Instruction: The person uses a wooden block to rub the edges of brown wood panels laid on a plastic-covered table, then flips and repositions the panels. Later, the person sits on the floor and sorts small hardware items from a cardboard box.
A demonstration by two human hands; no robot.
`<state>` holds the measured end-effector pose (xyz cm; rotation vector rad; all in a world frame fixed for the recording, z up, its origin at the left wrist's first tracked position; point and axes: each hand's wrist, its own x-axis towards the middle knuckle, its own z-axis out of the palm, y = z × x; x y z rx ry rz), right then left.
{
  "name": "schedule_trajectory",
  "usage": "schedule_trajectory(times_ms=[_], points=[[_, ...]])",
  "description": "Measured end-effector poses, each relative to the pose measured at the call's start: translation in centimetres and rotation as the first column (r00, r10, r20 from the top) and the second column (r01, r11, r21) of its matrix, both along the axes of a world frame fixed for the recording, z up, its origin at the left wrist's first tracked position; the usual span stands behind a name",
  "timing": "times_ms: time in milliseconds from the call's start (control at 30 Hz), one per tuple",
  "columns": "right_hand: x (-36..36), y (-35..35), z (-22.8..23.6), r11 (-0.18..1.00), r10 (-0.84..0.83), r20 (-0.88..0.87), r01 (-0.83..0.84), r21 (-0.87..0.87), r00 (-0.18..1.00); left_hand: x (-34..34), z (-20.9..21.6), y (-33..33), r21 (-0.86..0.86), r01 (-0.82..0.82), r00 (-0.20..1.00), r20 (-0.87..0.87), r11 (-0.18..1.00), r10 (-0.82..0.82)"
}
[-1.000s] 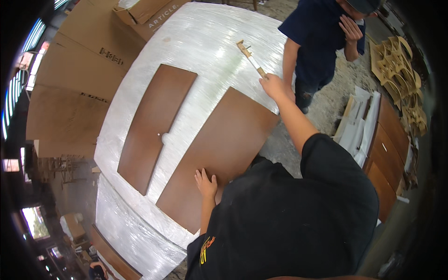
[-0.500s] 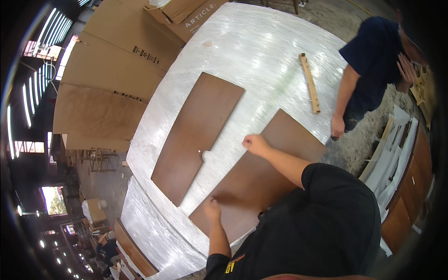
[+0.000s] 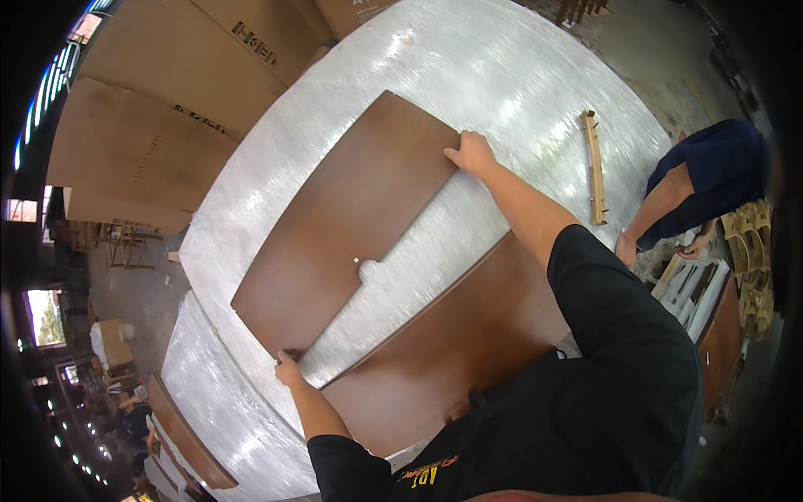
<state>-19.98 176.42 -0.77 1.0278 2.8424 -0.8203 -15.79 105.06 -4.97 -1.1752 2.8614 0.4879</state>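
A brown wooden panel (image 3: 351, 201) with a small round notch in its near edge lies on a large surface wrapped in clear plastic film (image 3: 510, 84). My left hand (image 3: 288, 368) grips its near left corner, with the fingers partly hidden by the wood. At its far right corner my right hand (image 3: 473, 154) holds the edge, thumb on top. A second brown panel (image 3: 456, 335) lies closer to my body, partly covered by my right arm and shirt. Between the two panels runs a strip of bare film.
A light wooden strip (image 3: 595, 167) with dark pegs lies at the right. Beyond it another person in a dark blue shirt (image 3: 711, 167) bends down by stacked parts (image 3: 694, 289). Large cardboard boxes (image 3: 142, 151) stand at the left. Another wooden panel (image 3: 192, 435) is at the lower left.
Both my hands have moved from the nearer panel to the farther one and taken hold of its corners. The nearer panel sits closer to my body. The other person has bent down.
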Motion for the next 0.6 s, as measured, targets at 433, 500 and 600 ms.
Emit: schedule_trajectory(times_ms=[433, 500, 600], points=[[7.7, 2.8, 5.7, 0.947, -0.274, 0.113, 0.288, -0.145, 0.955, 2.9, 2.4, -5.3, 0.447, 0.018, 0.994, -0.106, 0.894, 0.033], [10.3, 2.1, 7.4, 0.987, -0.159, 0.128, 0.161, -0.008, 0.979, 3.6, 3.5, -6.0, 0.408, 0.092, 0.995, -0.077, 0.908, -0.067], [14.6, 2.5, 9.4, 0.974, -0.226, 0.183, 0.223, 0.040, 0.957, 5.0, 4.8, -6.0, 0.324, 0.072, 0.997, -0.013, 0.943, -0.072]])
